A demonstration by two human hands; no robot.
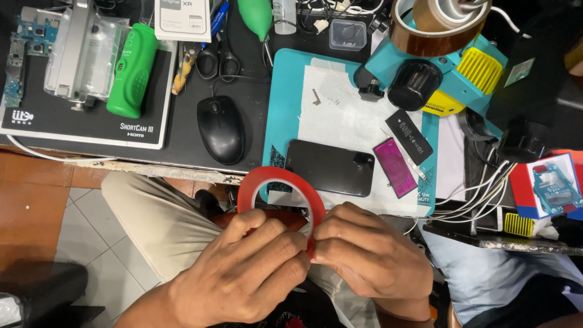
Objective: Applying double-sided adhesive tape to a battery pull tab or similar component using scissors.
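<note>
Both my hands hold a thin red roll of tape [276, 177] upright over my lap, just in front of the desk edge. My left hand [243, 267] grips its lower left side, and my right hand [370, 252] pinches the rim at the lower right, fingertips meeting at the roll. Beyond the roll a black phone [330, 167] lies face down on white paper [340, 109] over a teal work mat [284, 91]. A black battery [409, 136] and a magenta-faced flat cell [395, 167] lie to the phone's right.
A teal and yellow microscope [443, 67] with a brown tape roll [437, 27] on top stands at the back right. A black mouse [221, 129], scissors [218, 58], a green device [132, 70] and a circuit board [21, 54] sit at the left. White cables [480, 182] run along the right.
</note>
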